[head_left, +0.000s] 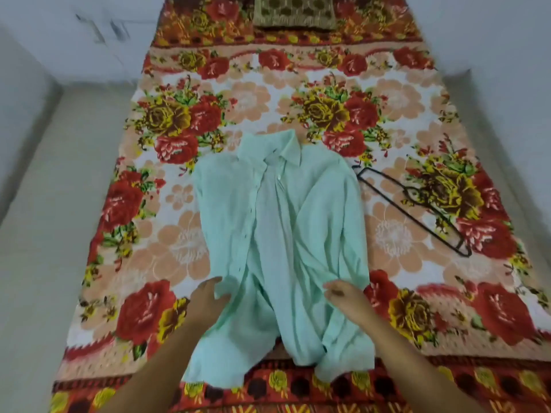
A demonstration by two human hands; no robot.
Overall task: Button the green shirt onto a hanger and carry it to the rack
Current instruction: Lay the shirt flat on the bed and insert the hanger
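A pale green shirt (277, 234) lies face up on the floral bed, collar pointing away from me, its front placket partly open and its hem bunched near me. My left hand (208, 299) grips a fold of the cloth at the shirt's lower left. Pinching the fabric at the lower right is my right hand (343, 296). A thin black hanger (414, 210) lies flat on the bed to the right of the shirt, apart from it.
The bed cover (185, 120) is red, orange and white with large flowers. A brown patterned pillow (293, 11) sits at the far end. Pale floor (44, 219) runs along the left of the bed, with white walls beyond.
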